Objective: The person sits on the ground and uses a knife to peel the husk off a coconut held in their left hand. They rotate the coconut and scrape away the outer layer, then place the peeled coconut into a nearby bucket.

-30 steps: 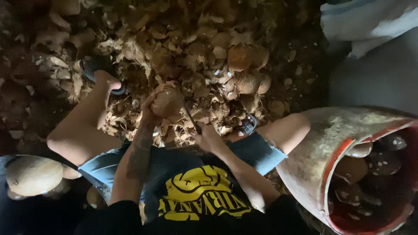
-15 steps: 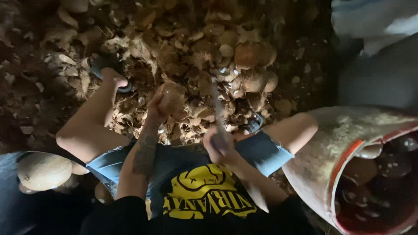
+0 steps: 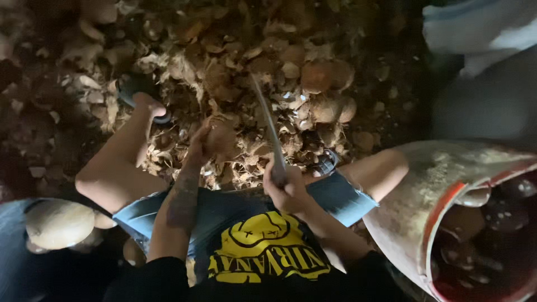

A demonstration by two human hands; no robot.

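A peeled pale coconut [image 3: 59, 222] lay far left. The left hand [image 3: 202, 141] wrapped its fingers around a brown coconut [image 3: 220, 138]. Right of it, the right hand [image 3: 286, 187] gripped a long knife [image 3: 267, 126], blade raised. Farther right, a tilted drum [image 3: 442, 190] held coconut pieces [image 3: 492, 223].

One head-worn camera looks steeply down over the person's chest and lap, close to both hands. Its far field faces the husk pile [image 3: 268, 67] ahead; a tub [image 3: 442, 184] sits at right.

Bucket [image 3: 425, 184] right of knees (husk pile [image 3: 268, 72] ahead)
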